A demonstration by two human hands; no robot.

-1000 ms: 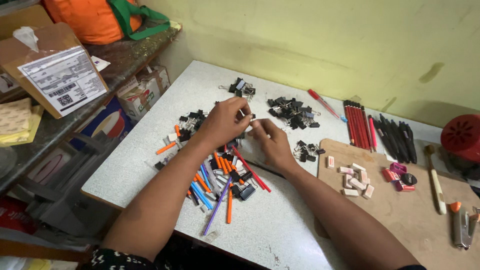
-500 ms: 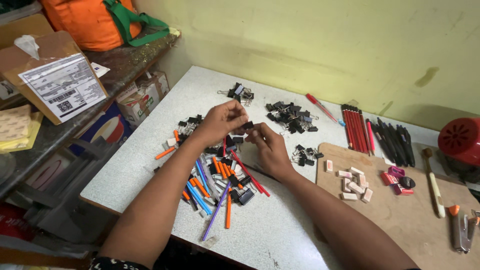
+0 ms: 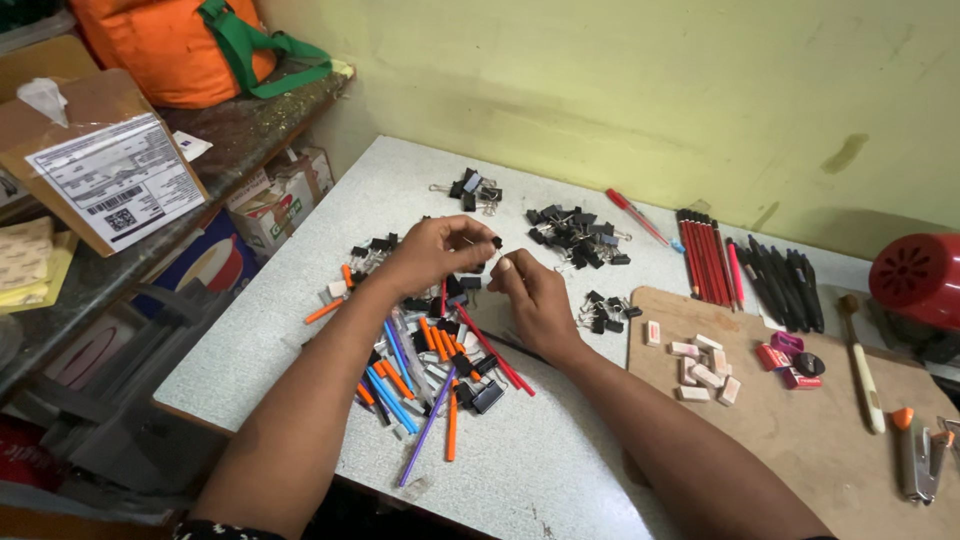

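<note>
Over a mixed heap of pens and black binder clips (image 3: pixel 430 360) on the white table (image 3: pixel 560 470), my left hand (image 3: pixel 432 252) pinches a small black binder clip (image 3: pixel 496 241) at its fingertips. My right hand (image 3: pixel 530 296) is close beside it, fingers curled, fingertips almost touching the left hand's; what it holds, if anything, is hidden. Beyond the hands lies a pile of black binder clips (image 3: pixel 577 233), and a smaller pile of clips (image 3: pixel 472 188) sits farther back. Another little group of clips (image 3: pixel 603 310) is just right of my right hand.
Red pencils (image 3: pixel 703 255) and black pens (image 3: pixel 785 275) lie in rows at the back right. A wooden board (image 3: pixel 800 420) carries white erasers (image 3: pixel 705 365) and sharpeners (image 3: pixel 788 360). A red round device (image 3: pixel 920 280) stands far right. Cardboard boxes (image 3: pixel 100 170) and an orange bag (image 3: pixel 190 45) fill the left shelf.
Both hands have stayed together over the heap, shifting slightly; the left hand's fingers now hold a small black clip out toward the right hand.
</note>
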